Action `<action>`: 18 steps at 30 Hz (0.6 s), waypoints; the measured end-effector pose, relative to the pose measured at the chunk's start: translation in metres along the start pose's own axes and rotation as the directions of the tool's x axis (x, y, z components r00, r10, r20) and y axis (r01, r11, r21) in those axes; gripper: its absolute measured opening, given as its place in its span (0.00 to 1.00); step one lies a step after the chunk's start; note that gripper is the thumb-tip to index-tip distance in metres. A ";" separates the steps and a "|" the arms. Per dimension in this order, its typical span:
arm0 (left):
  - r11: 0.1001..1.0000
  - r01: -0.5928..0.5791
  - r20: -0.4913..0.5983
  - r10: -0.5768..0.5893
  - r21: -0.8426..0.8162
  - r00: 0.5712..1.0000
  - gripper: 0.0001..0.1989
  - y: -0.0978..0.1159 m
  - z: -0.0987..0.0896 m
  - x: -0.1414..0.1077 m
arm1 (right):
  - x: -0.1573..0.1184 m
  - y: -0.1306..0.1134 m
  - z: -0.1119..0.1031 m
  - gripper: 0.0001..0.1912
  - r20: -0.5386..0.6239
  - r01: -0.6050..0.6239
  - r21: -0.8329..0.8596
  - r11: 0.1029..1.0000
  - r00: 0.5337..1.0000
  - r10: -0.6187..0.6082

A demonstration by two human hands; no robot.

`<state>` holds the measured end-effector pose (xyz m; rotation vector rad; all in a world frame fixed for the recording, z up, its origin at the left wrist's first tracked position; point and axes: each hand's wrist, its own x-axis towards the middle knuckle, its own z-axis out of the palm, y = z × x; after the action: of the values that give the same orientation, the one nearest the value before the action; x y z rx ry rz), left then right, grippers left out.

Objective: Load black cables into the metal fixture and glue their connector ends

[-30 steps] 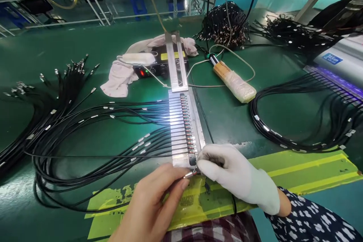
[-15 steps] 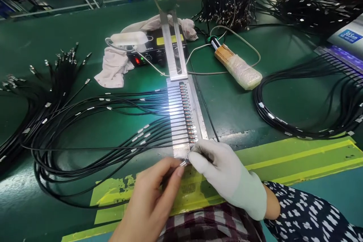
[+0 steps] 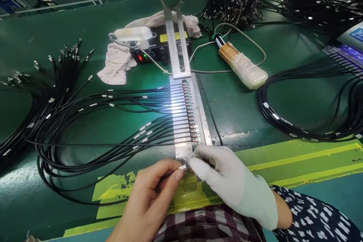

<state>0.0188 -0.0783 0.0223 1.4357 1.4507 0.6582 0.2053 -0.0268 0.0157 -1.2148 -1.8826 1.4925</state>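
Observation:
My left hand (image 3: pixel 154 187), bare, pinches a black cable just behind its small metal connector (image 3: pixel 184 166). My right hand (image 3: pixel 227 177), in a white glove, has thumb and forefinger closed on the connector's other end, whose tip the fingers hide. Both hands are just in front of the near end of a metal jig (image 3: pixel 181 140). Across the jig lie several black cables (image 3: pixel 141 136) side by side, their stripped ends and connectors (image 3: pixel 189 109) in a row along its right part. Bright light falls on the jig's middle.
Behind the jig are a black control box (image 3: pixel 155 51), white cloths (image 3: pixel 115 64) and a wrapped wooden-handled tool (image 3: pixel 244 68). Cable bundles lie at left (image 3: pixel 56 83), far right (image 3: pixel 283 121) and back (image 3: pixel 232 0). Yellow-green tape (image 3: pixel 306 159) covers the bench edge.
The view has shifted a little. Both hands keep their pinch; the right has sunk slightly, and more of the connector shows between the fingers.

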 end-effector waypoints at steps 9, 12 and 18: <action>0.994 0.095 0.071 -0.092 -0.049 0.993 0.13 0.001 -0.005 0.001 | -0.004 0.005 -0.001 0.17 0.143 -0.090 0.241 0.966 0.988 0.056; 0.996 -0.016 0.046 0.012 0.092 0.999 0.08 0.005 -0.006 0.000 | -0.007 0.009 0.003 0.17 0.070 0.013 0.125 0.992 0.997 -0.022; 0.995 -0.029 0.072 0.022 0.093 0.997 0.09 0.001 -0.003 -0.007 | -0.015 0.012 0.014 0.16 0.030 -0.002 0.140 0.990 1.000 -0.002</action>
<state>0.0154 -0.0838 0.0266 1.5374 1.4258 0.5558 0.2068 -0.0469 0.0023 -1.1337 -1.7631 1.6218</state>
